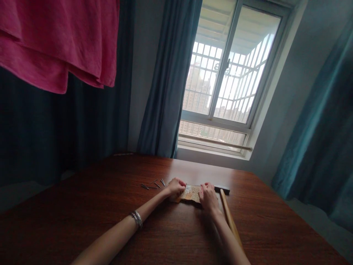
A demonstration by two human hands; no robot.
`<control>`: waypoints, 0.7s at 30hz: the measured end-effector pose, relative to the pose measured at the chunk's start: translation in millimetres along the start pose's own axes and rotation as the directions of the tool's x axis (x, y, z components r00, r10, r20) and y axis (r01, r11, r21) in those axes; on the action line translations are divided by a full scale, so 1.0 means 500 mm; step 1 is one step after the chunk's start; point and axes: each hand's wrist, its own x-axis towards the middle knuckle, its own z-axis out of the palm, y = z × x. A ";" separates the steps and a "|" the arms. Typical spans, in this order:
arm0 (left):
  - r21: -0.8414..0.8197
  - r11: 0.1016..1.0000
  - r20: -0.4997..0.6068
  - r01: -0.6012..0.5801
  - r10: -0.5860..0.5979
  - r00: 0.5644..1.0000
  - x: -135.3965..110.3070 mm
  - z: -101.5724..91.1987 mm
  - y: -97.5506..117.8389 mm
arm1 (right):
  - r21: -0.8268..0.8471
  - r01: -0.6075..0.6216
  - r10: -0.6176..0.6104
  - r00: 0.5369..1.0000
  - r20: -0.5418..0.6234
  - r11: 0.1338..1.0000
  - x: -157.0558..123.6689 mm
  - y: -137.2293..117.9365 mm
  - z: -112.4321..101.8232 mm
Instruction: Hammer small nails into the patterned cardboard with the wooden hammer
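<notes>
A rough, speckled piece of wood [192,193] with a ragged near edge lies flat on the table between my two hands. At its left end, my left hand [175,187] is closed in a pinch around a thin nail [186,183], whose tip end shows just above the fingers. My right hand [209,197] is curled over the wood's right end with fingers bent, gripping it. Just right of that hand lies a hammer, its black head [225,190] at the far end and its wooden handle [228,213] running toward me, partly behind my right forearm.
Several loose nails [152,184] lie on the brown wooden table [110,206] left of my left hand. A pink cloth [82,48] hangs at upper left. Beyond the table are blue curtains [165,92] and a barred window [226,73].
</notes>
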 end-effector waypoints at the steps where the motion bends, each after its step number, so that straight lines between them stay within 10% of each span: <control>1: -0.035 0.999 0.021 0.013 -0.012 1.000 0.004 -0.008 0.001 | -0.004 0.013 -0.013 1.000 0.010 1.000 0.008 -0.002 0.010; 12: 0.348 0.908 -0.109 0.233 -0.208 0.972 -0.007 -0.251 -0.018 | -0.050 -0.025 0.027 0.999 0.030 0.998 0.017 0.007 0.068; 21: 0.432 0.798 -0.088 0.419 -0.425 0.901 -0.025 -0.279 -0.063 | -0.050 -0.022 0.022 1.000 -0.011 0.998 0.017 0.012 0.067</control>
